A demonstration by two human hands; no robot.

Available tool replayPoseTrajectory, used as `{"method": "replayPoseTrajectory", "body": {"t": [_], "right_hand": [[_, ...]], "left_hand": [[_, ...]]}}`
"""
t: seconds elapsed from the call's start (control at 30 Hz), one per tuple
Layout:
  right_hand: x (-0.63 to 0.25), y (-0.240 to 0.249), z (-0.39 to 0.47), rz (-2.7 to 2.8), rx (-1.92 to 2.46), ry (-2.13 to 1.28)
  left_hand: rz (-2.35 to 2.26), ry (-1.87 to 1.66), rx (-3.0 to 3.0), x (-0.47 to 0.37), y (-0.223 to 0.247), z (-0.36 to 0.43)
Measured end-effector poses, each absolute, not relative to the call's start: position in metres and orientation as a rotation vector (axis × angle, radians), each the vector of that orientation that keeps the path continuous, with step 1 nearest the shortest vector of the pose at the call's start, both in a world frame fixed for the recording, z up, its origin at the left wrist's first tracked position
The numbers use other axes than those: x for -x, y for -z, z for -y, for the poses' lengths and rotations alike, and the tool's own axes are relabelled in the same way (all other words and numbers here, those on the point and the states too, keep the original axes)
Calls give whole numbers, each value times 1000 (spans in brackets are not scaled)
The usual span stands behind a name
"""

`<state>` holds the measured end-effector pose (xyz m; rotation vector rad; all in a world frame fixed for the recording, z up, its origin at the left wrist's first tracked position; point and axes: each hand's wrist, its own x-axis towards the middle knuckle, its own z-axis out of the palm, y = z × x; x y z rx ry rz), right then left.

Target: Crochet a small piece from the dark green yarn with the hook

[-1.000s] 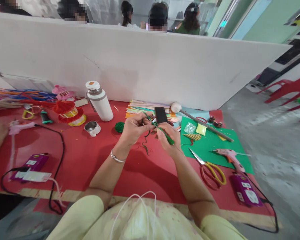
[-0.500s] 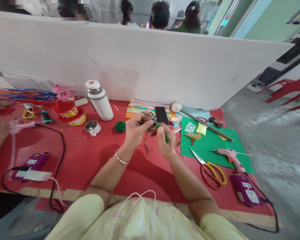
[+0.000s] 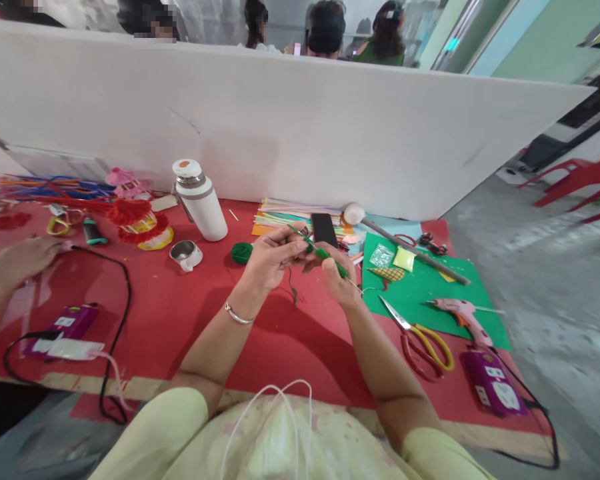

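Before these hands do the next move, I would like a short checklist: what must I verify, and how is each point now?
1. Right grip closed on the green-handled tool: ok.
2. Left grip closed at the green yarn: ok.
3. Yarn ball near the left grip, on the red table: ok.
4. Exact loops between the fingertips: cannot tell, too small.
5. Scissors lying apart from both hands: ok.
6. White flask standing upright: ok.

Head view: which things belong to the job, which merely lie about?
In use: green-handled tool in right hand; thin green yarn in left hand; probably round green yarn ball.
Apparently idle: white cylindrical flask; black rectangular phone; pink glue gun.
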<state>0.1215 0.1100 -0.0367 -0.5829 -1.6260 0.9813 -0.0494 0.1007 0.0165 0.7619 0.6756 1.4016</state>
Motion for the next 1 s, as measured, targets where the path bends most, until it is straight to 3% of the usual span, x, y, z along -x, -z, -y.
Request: {"method": "replayPoseTrajectory", "body": {"t": [0.17,0.47,0.6,0.8,0.9,1.0], "right_hand": [[-117,33,-105,1648,622,-1043],[-113,20,-97,1644,715,-540],[-114,22,-98,1632,677,-520],[-125,19,-105,1751,656,-630],[-119,24,-104,1708,670,-387],[-113,35,-105,1694,617,-184]], "left_hand": [[-697,-1483,-829,47,-16,-99],[-694,-1446,-832,41,-15,-97],[-649,-1323,-767,42,-14,-96],[-725,-1444,-834,41,-15,-96],[-784,-1597,-840,36,-16,-94],[-762,-1461,-758,38,-18,-92]]}}
